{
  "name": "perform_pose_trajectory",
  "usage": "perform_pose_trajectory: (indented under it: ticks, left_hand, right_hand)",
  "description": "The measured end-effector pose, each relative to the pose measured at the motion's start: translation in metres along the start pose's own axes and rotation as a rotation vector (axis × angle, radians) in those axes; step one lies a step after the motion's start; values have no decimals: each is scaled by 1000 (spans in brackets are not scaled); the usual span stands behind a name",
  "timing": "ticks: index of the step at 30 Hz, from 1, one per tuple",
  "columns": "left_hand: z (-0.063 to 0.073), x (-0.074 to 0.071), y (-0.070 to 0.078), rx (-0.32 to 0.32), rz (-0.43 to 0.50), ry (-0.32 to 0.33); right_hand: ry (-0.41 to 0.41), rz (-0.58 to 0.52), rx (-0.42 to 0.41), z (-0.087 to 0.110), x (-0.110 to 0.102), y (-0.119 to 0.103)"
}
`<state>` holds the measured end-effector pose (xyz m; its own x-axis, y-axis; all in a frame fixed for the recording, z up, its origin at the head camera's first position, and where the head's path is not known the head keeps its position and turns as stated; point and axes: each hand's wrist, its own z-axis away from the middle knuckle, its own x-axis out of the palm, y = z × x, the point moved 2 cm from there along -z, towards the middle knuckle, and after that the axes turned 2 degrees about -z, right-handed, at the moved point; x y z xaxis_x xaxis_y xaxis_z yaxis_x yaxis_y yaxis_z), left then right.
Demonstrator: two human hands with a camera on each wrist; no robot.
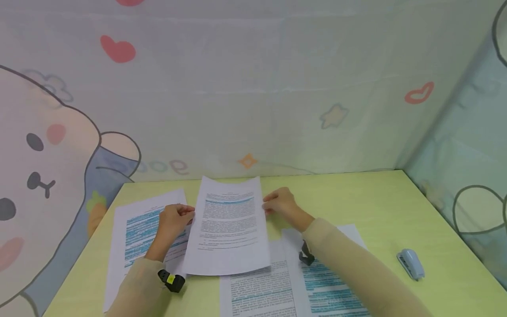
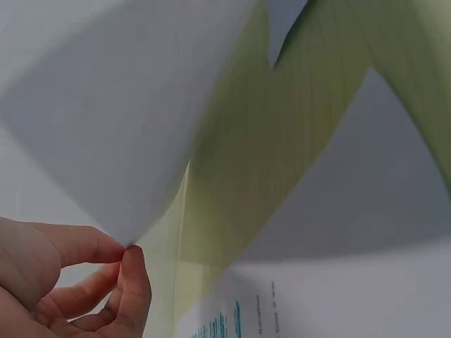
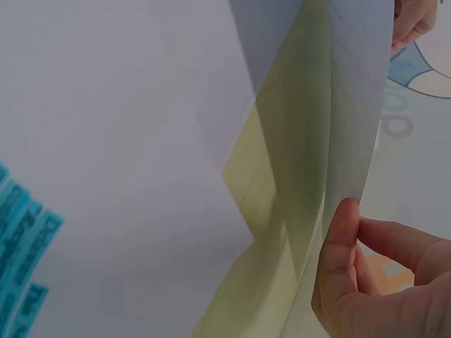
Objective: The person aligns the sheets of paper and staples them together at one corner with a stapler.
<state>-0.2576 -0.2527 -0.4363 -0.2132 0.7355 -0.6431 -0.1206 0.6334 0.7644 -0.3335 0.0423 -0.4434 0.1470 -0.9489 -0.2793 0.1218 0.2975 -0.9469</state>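
Papers (image 1: 138,233) on table (image 1: 344,198), stapler (image 1: 411,264) at right

Table: before me, a pale yellow-green top (image 1: 376,198); I see its far edge, both far corners and stretches of its left and right edges, the near edge lying outside my view.
Left page (image 1: 138,240): white, printed, banded in blue highlighter; set beside the left edge, its top toward the far-left corner.
Middle page (image 1: 261,286): dense grey print with some blue lines; between the left and right edges, well short of the far edge.
Right page (image 1: 328,293): heavily blue-marked; meets the middle page toward the right edge, though which overlaps I cannot tell.
Stapler (image 1: 412,264): small, pale blue-grey; near the right edge.
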Motion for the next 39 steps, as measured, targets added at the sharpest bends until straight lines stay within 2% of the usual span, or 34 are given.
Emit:
perform_pose_trajectory:
  ticks: [8,15,25,31,39]
  left_hand:
    - [8,0,8,-2,52,-27]
    - [17,-1,15,-37,91,-43]
    - [30,-1,28,-5,152,-62]
    - [35,1,32,21,184,-76]
    - [41,0,44,25,250,-111]
  right_hand:
    - [-13,-5,14,9,-13,-4]
    - [-39,-14,11,17,-22,-10]
    - [-68,-54,-38,33,-39,-15]
    - [-65,-34,-48,44,-49,-20]
    - [-80,3,-68,57,-62,-29]
